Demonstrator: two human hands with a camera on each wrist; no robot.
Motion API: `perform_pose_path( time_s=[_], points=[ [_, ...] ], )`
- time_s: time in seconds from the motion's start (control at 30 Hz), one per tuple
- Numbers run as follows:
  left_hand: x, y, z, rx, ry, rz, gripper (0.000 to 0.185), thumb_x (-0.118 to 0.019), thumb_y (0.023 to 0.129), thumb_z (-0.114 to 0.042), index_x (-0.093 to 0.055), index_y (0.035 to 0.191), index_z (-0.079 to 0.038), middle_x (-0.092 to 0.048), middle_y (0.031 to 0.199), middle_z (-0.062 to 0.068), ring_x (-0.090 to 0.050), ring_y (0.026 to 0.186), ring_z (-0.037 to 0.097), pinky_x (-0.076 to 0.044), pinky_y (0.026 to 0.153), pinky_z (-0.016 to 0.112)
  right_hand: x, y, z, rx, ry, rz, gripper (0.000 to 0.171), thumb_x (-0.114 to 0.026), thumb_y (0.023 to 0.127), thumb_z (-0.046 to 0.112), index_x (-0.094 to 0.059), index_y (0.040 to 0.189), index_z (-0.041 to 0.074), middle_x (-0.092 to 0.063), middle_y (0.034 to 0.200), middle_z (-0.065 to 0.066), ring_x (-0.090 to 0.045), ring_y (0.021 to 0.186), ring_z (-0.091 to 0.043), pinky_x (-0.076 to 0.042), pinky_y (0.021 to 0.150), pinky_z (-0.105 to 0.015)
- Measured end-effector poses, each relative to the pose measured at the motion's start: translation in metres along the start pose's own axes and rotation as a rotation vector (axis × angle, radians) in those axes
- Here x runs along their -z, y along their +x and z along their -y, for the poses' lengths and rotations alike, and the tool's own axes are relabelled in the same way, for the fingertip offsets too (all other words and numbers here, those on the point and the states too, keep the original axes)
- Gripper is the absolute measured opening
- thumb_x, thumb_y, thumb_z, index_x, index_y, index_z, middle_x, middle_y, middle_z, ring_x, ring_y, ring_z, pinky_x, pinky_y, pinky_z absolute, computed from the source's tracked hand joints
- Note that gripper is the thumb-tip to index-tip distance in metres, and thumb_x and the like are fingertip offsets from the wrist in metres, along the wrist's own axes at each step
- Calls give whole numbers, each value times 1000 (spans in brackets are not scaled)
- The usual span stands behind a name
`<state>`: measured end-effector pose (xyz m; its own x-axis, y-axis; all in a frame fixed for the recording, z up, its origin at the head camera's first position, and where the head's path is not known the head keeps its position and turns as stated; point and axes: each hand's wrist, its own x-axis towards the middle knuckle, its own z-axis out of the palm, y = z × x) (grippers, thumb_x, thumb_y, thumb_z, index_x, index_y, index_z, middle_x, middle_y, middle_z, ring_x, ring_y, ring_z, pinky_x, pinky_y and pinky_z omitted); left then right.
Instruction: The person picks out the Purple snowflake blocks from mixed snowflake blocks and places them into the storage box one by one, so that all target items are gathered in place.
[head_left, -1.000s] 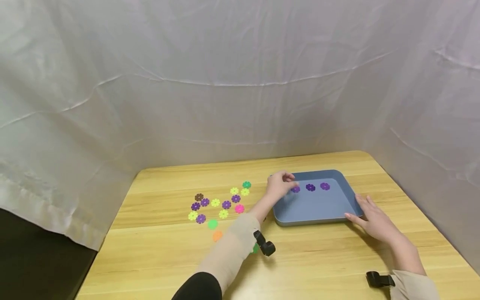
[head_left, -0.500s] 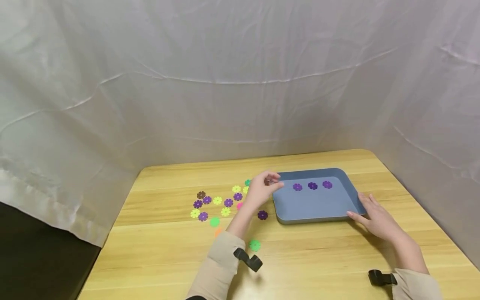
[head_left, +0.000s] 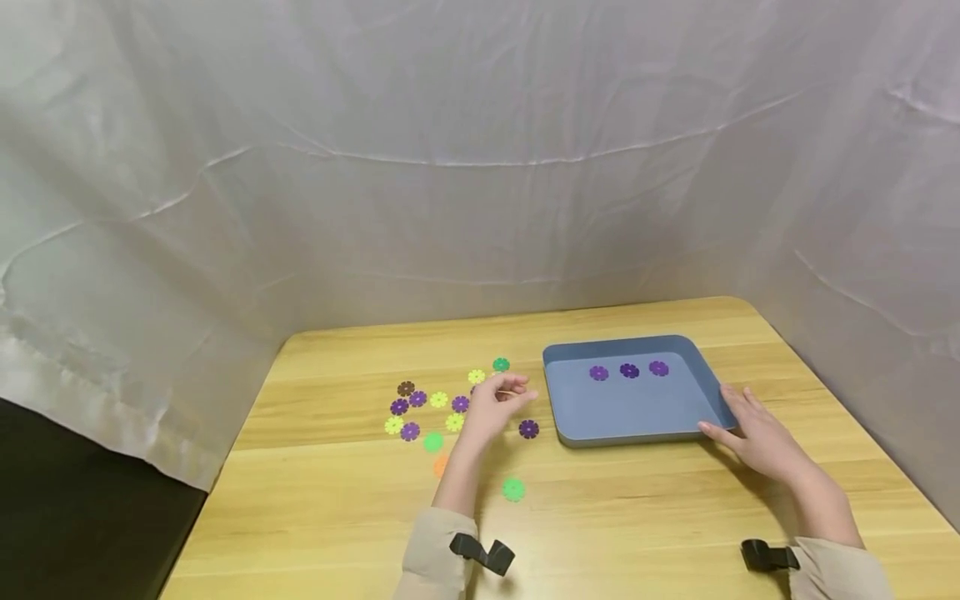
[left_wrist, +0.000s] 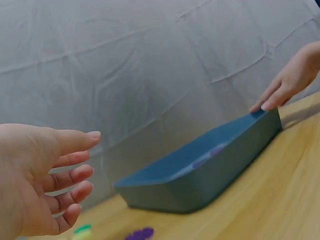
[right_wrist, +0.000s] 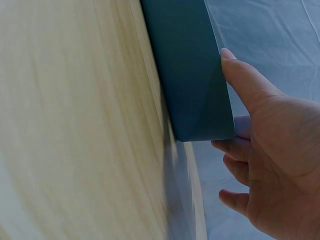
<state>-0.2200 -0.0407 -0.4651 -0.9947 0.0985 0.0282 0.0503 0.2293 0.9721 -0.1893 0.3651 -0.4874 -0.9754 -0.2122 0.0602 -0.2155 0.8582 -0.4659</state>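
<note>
Back comes your left hand [head_left: 491, 408] out of the tray [head_left: 637, 412], empty now, fingers loosely spread over the scattered flowers [head_left: 438, 401] at nine o'clock from the tray. Nearest it sits a purple flower [head_left: 528, 428] on the table [head_left: 637, 517], just off the tray's left wall. Three purple flowers [head_left: 628, 370] lie in a row along the tray's far side. Your right hand [head_left: 757, 437] rests at the tray's four o'clock corner, thumb on the rim and fingers straight, likely steadying it. A green flower [head_left: 513, 489] lies closer to you.
</note>
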Motion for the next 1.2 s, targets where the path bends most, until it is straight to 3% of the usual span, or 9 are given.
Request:
perform_pose_path(
  time_s=[0.3, 0.57, 0.9, 1.2],
  points=[
    [-6, 1, 31, 23, 24, 121, 37, -75, 84, -15, -65, 117, -4, -68, 110, 14, -60, 90, 14, -51, 80, 26, 1, 0, 0, -5, 1, 9, 87, -54, 98, 44, -14, 148, -14, -17, 151, -40, -3, 143, -56, -9, 112, -71],
    [-9, 2, 41, 31, 201, 143, 37, -74, 76, 6, -70, 111, -4, -72, 108, 8, -57, 89, 14, -50, 77, 22, 1, -1, 0, -11, 5, 13, 87, -53, 98, 44, -13, 148, -14, -17, 151, -40, -3, 143, -56, -9, 112, -71],
    [-12, -2, 37, 45, 214, 126, 32, -73, 75, 12, -70, 103, -2, -65, 93, 7, -54, 79, 13, -50, 69, 21, 2, -1, 1, -11, 18, 23, 87, -53, 98, 44, -13, 149, -14, -16, 152, -40, -1, 144, -55, -8, 112, -71],
    [-3, 0, 39, 78, 225, 57, 12, -75, 80, 0, -70, 90, -5, -64, 79, 4, -57, 71, 11, -50, 63, 20, 1, -1, 2, -1, 18, 19, 87, -54, 98, 43, -13, 148, -15, -16, 151, -41, -2, 143, -56, -9, 112, -71]
  ],
)
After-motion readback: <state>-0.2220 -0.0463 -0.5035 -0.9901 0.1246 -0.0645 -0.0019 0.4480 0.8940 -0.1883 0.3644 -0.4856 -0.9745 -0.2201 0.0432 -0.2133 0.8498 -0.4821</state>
